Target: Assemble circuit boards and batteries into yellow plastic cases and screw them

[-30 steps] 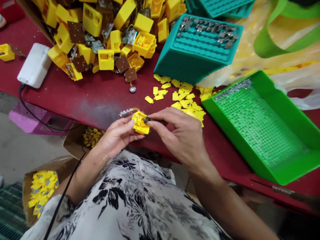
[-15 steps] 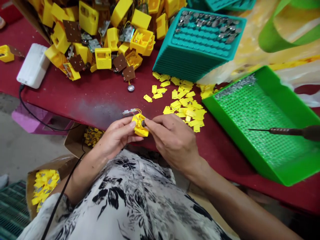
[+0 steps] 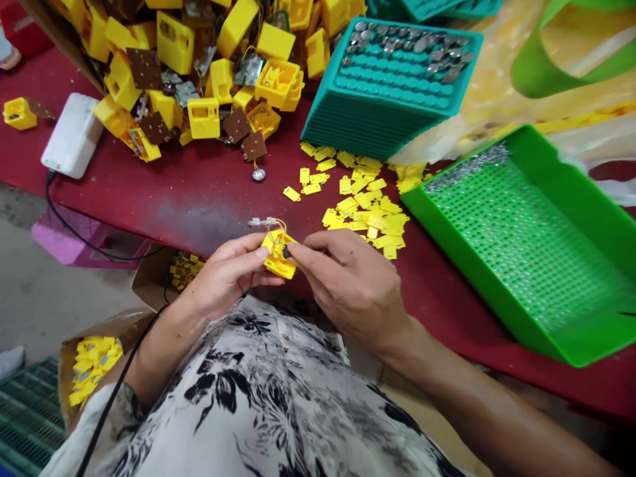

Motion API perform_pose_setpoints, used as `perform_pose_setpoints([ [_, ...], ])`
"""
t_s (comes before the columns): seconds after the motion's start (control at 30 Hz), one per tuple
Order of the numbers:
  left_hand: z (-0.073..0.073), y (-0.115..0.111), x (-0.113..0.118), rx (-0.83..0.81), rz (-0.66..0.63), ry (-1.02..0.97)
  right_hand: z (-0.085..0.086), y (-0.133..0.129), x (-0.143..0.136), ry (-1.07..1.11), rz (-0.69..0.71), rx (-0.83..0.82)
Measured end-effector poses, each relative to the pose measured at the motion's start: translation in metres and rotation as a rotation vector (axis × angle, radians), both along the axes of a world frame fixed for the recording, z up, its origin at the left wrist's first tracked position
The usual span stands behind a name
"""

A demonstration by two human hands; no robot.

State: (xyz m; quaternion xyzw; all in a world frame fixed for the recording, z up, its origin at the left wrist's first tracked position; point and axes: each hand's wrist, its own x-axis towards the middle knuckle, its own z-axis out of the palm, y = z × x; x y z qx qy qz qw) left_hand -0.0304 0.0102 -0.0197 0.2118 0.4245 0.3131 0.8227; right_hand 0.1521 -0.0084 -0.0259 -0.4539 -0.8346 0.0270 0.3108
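My left hand [image 3: 236, 265] is closed around a small yellow plastic housing [image 3: 279, 264], its open side facing up. Thin wires run from the housing to a small clear-and-metal piece [image 3: 262, 222] beyond its far edge. At the housing's right side, my right hand [image 3: 350, 278] pinches a small dark round part [image 3: 286, 250] against the inside. The fingertips partly hide that part. Flat yellow pieces [image 3: 370, 215] lie loose on the table beyond my right hand.
Yellow housings [image 3: 203, 118] with brown boards are heaped at the back. Stacked teal trays [image 3: 377, 126] hold metal discs. To the right stands a green bin [image 3: 481, 278] with tiny metal pieces. A white box with a cable [image 3: 72, 136] lies left on the red table [image 3: 124, 192].
The housing has tilted slightly in my left hand, and my right fingers remain at its right side. The screwdriver over the green bin has slid almost out of view to the right.
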Motion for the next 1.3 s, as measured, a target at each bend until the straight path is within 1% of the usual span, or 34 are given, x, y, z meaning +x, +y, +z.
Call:
perform_pose_setpoints([
  [0.13, 0.0, -0.003, 0.005, 0.001, 0.032, 0.005, 0.003, -0.003, -0.001, -0.116, 0.031, -0.016],
  [0.2, -0.002, -0.005, 0.009, 0.037, 0.059, 0.023, 0.002, -0.005, -0.002, -0.095, 0.04, -0.016],
  [0.23, -0.004, -0.005, 0.011, 0.063, 0.069, 0.042, 0.002, -0.005, -0.003, -0.052, 0.045, -0.022],
  [0.33, -0.011, -0.005, 0.016, 0.13, 0.054, 0.094, 0.001, -0.006, -0.004, 0.154, 0.037, -0.11],
  [0.43, -0.015, -0.004, 0.015, 0.176, 0.02, 0.083, 0.004, -0.005, -0.001, 0.379, 0.035, -0.322],
  [0.53, -0.012, -0.003, 0.009, 0.201, -0.009, 0.102, 0.007, -0.003, 0.004, 0.651, 0.015, -0.578],
  [0.57, -0.01, -0.003, 0.008, 0.198, -0.018, 0.118, 0.007, -0.003, 0.006, 0.739, -0.005, -0.635],
  [0.63, -0.007, -0.002, 0.005, 0.184, -0.018, 0.156, 0.006, -0.002, 0.008, 0.86, -0.055, -0.681],
  [0.7, -0.005, -0.003, 0.005, 0.176, -0.003, 0.206, 0.003, -0.003, 0.008, 0.887, -0.091, -0.655],
  [0.8, -0.004, -0.003, 0.008, 0.177, 0.009, 0.29, 0.0, -0.006, 0.004, 0.812, -0.112, -0.57],
  [0.87, -0.004, -0.004, 0.01, 0.182, 0.011, 0.328, 0.0, -0.009, 0.001, 0.682, -0.112, -0.462],
  [0.93, -0.005, -0.004, 0.01, 0.189, 0.017, 0.341, 0.001, -0.01, -0.001, 0.509, -0.081, -0.317],
  [1.0, -0.007, -0.004, 0.009, 0.182, 0.01, 0.305, 0.001, -0.01, -0.003, 0.36, -0.03, -0.185],
  [1.03, -0.008, -0.004, 0.008, 0.171, 0.007, 0.273, 0.001, -0.009, -0.003, 0.313, -0.01, -0.145],
  [1.17, -0.011, -0.003, 0.005, 0.142, 0.011, 0.178, -0.001, -0.006, -0.003, 0.258, -0.001, -0.098],
  [1.3, -0.009, -0.005, 0.006, 0.156, -0.002, 0.199, -0.002, -0.006, -0.002, 0.247, -0.034, -0.079],
])
